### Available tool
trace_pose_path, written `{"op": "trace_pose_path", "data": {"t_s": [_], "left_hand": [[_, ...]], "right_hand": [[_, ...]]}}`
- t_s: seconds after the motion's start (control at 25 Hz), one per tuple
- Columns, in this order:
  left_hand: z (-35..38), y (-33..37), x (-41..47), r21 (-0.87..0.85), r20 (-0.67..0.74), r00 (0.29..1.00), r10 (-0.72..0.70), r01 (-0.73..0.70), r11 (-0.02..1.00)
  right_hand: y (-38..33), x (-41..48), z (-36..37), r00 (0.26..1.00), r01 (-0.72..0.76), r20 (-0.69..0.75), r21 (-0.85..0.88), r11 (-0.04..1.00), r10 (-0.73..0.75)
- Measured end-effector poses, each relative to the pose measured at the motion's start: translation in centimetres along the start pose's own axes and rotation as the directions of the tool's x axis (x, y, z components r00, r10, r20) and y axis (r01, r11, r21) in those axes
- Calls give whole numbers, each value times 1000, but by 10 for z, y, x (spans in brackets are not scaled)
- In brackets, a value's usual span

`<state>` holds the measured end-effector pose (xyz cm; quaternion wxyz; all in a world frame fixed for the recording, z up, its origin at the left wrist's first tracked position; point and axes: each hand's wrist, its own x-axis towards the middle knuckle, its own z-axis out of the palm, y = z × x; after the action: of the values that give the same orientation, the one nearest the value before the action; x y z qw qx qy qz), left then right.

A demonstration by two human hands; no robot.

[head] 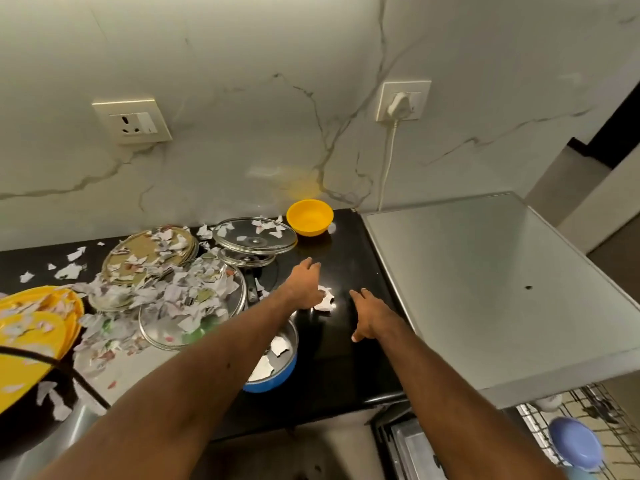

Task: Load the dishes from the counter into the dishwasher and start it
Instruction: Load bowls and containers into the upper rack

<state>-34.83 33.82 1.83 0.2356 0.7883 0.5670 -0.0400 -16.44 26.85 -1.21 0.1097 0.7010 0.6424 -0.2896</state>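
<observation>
Both arms reach over the black counter (346, 358). My left hand (306, 282) hovers above a crumpled paper scrap (325, 299), fingers loosely bent, holding nothing I can see. My right hand (370, 315) lies flat with straight fingers over bare counter. A yellow bowl (309, 216) stands at the back by the wall. Glass lids (254, 235) and steel plates (149, 252) lie left of it under torn paper. A blue-sided steel bowl (277, 362) sits under my left forearm. The dishwasher (485, 289) stands at the right, its rack (588, 427) pulled out with a lilac bowl (575, 443) in it.
Yellow plates (34, 327) are stacked at the far left beside a sink edge. Torn paper litters the left half of the counter. A white plug and cable (398, 105) hang on the marble wall behind the dishwasher. A second wall socket (133, 121) is on the left.
</observation>
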Motion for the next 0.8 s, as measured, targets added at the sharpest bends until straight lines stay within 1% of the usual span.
{"op": "trace_pose_path", "data": {"t_s": [0.08, 0.2, 0.4, 0.48, 0.64, 0.8], "left_hand": [[-8, -5, 11, 13, 10, 1000, 14, -14, 1000], [-15, -6, 30, 60, 38, 999, 22, -24, 998], [-22, -5, 60, 220, 46, 997, 57, -66, 973], [-27, -3, 69, 284, 47, 998, 47, -59, 957], [-36, -5, 89, 290, 60, 998, -12, -6, 957], [-37, -7, 100, 307, -4, 1000, 24, -22, 951]], "right_hand": [[-2, 8, -1, 999, -20, 29, -42, 999, 21], [0, 14, 0, 998, -42, 42, -18, 999, 42], [6, 13, -1, 997, -48, 56, 31, 998, 46], [4, 13, -3, 997, -55, 56, 35, 998, 53], [3, 14, -3, 996, -77, 48, 57, 995, 74], [-1, 14, 0, 995, -91, 47, 52, 994, 89]]}}
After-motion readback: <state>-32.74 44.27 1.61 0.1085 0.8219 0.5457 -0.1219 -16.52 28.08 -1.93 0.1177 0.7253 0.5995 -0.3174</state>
